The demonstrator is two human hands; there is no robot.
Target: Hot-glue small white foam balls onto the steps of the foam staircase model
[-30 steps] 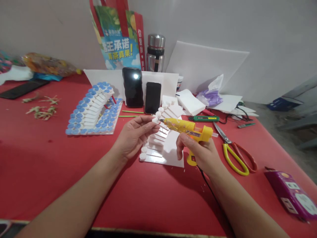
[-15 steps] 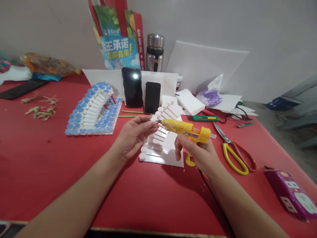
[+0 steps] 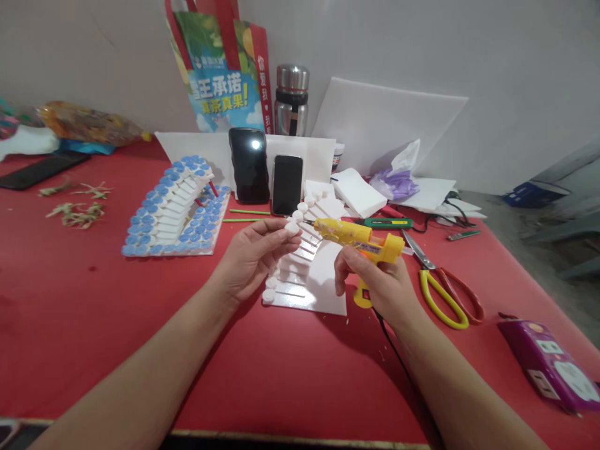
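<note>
Between the thumb and fingers of my left hand is a small white disc, close to the edge of a white model staircase. More white discs line that edge of the staircase, which stands on a glossy white board. My right hand is wrapped round a yellow glue gun. The nozzle points left and sits just to the right of the held disc, with a small gap. A clear glue stick pokes out of the gun's back end.
A finished-looking staircase with blue-and-white discs stands at left. Two phones lean against a white board behind. To the right lie scissors, a green utility knife and a purple power strip. The gun's black cord trails toward the front edge.
The glue gun has moved slightly right, drawing its nozzle away from the white disc. My left hand keeps its pinch on the disc, almost unmoved.
</note>
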